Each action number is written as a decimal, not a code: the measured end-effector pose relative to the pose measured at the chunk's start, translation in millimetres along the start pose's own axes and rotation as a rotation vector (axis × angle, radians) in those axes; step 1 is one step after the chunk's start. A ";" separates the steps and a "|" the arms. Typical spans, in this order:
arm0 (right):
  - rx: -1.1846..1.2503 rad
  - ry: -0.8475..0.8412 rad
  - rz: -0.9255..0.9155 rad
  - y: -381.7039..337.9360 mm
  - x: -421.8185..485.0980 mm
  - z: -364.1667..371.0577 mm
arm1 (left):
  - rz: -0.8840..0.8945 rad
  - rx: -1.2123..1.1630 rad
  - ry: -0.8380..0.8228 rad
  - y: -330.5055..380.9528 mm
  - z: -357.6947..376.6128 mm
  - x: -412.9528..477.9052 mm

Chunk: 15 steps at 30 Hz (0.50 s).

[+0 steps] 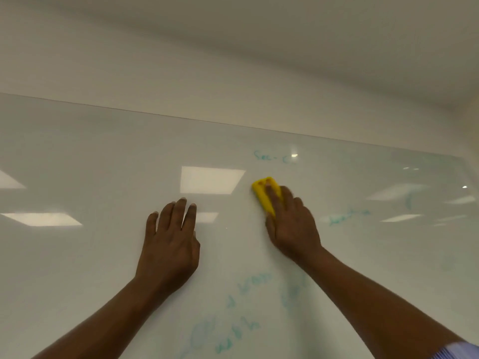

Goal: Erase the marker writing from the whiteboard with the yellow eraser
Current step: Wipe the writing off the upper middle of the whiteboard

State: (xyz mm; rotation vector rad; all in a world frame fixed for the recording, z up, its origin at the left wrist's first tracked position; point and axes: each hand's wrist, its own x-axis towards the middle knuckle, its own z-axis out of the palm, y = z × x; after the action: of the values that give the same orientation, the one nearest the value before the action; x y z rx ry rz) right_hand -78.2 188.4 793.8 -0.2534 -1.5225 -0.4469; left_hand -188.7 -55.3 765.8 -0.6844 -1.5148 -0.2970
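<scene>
A glossy whiteboard (90, 156) fills the lower two thirds of the head view. Faint teal marker writing shows in patches: a short word near the top (272, 156), a smeared word to the right (348, 216), and more lines low in the middle (246, 312). My right hand (293, 224) holds the yellow eraser (264, 193) against the board, fingers over its back and thumb along its left side. The hand is blurred. My left hand (171, 237) rests flat on the board to the left, fingers straight and pointing up.
The board's top edge (233, 124) runs slanting across the view, with plain wall and ceiling above it. Ceiling lights reflect on the board as bright rectangles (211, 180). A striped sleeve edge (458, 351) shows at the bottom right corner.
</scene>
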 end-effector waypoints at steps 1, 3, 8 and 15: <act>-0.007 -0.018 0.185 -5.4 10.3 2.3 | -0.005 0.005 0.000 0.9 0.1 1.7; 0.067 -0.082 0.437 -31.4 29.9 4.2 | -0.014 0.010 0.008 3.7 0.5 9.0; 0.164 -0.006 -0.161 -88.0 39.3 8.4 | 0.007 0.024 0.079 15.5 1.9 40.2; 0.007 -0.076 0.231 -2.4 93.1 6.5 | 0.017 0.072 0.100 13.9 11.8 48.6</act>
State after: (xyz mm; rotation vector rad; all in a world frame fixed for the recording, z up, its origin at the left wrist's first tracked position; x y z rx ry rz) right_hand -86.0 177.6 886.2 -0.4399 -1.5465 -0.2508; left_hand -187.0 -26.4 808.9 -0.6162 -1.4171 -0.2586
